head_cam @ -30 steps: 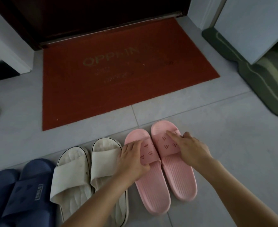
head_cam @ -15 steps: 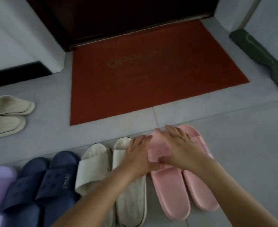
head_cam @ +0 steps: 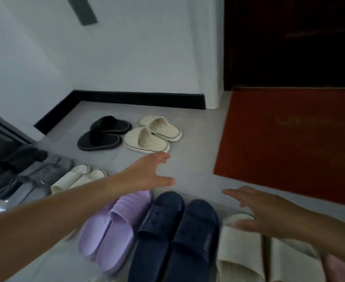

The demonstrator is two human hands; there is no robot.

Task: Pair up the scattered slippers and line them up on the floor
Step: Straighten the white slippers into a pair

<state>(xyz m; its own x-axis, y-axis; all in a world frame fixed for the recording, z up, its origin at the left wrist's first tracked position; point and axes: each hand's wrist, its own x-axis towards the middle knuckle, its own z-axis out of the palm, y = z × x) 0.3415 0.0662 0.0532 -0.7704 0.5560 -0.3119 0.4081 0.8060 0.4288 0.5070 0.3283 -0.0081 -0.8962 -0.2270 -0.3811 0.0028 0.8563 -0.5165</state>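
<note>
A row of paired slippers lies at the bottom: a lilac pair [head_cam: 110, 226], a navy pair [head_cam: 175, 231], a cream pair [head_cam: 242, 253] and a sliver of pink [head_cam: 334, 269] at the lower right. Farther off on the floor sit a black pair [head_cam: 104, 135] and a beige fuzzy pair [head_cam: 153, 135]. My left hand [head_cam: 147, 174] is stretched out, fingers spread, empty, just short of the beige pair. Above the cream pair my right hand [head_cam: 263, 212] hovers, open and empty.
A red doormat [head_cam: 289, 143] lies at the right before a dark door [head_cam: 289, 41]. More cream slippers [head_cam: 78, 176] and grey perforated shoes [head_cam: 45, 174] sit at the left near a dark cabinet edge. White walls with a black skirting board close the corner.
Both hands have let go of the pink slippers. My view has swung left, bringing the black and beige pairs into sight, and my left hand has reached out toward them.
</note>
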